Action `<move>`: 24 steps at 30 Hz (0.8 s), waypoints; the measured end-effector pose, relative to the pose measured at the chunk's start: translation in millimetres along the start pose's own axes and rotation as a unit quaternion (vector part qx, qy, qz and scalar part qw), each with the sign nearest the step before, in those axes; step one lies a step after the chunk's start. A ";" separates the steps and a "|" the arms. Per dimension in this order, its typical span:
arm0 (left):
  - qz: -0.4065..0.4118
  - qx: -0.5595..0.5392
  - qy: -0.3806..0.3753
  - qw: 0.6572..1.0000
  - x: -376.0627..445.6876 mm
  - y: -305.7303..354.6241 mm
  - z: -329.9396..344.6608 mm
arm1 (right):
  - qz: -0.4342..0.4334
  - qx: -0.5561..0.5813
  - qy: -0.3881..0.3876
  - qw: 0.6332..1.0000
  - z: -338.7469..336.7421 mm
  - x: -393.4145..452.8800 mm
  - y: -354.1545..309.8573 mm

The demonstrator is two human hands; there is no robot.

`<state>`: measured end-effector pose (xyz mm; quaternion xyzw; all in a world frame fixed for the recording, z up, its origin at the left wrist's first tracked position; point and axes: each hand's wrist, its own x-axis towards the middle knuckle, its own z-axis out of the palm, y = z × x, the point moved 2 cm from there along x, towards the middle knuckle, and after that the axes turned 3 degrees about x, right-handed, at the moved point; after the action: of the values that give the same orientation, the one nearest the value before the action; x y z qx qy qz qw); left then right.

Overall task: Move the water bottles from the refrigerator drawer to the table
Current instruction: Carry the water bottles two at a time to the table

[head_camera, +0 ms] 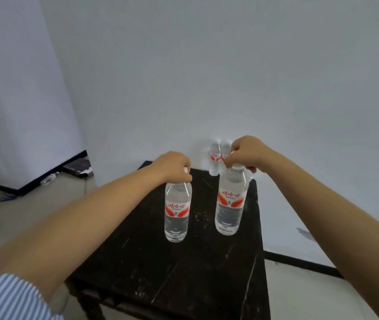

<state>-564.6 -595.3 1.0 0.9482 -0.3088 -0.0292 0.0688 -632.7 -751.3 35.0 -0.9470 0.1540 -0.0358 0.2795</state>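
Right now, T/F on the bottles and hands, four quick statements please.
1. Each hand grips a bottle by its cap end. True: left hand on the left bottle, right hand on the right bottle.
2. Both held bottles lie on their sides. False: they stand upright.
3. More bottles stand at the far edge of the table. True: the far bottles are by the wall.
4. The table top is white. False: it is black and scuffed.
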 end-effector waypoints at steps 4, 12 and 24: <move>-0.014 0.010 -0.001 1.000 52.4 -42.0 -0.1 | -0.028 -0.003 -0.021 0.999 13.8 68.0 -24.2; -0.004 0.008 -0.014 1.000 173.9 -132.2 7.2 | 0.056 0.036 -0.040 0.997 69.1 201.2 -39.3; 0.060 -0.008 -0.075 0.995 346.7 -196.0 14.5 | 0.180 0.062 0.037 0.981 94.7 358.2 -17.2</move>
<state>-172.0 -644.6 -47.0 0.9227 -0.3688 -0.0983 0.0547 -273.2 -800.2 -41.9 -0.8825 0.3299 -0.0291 0.3339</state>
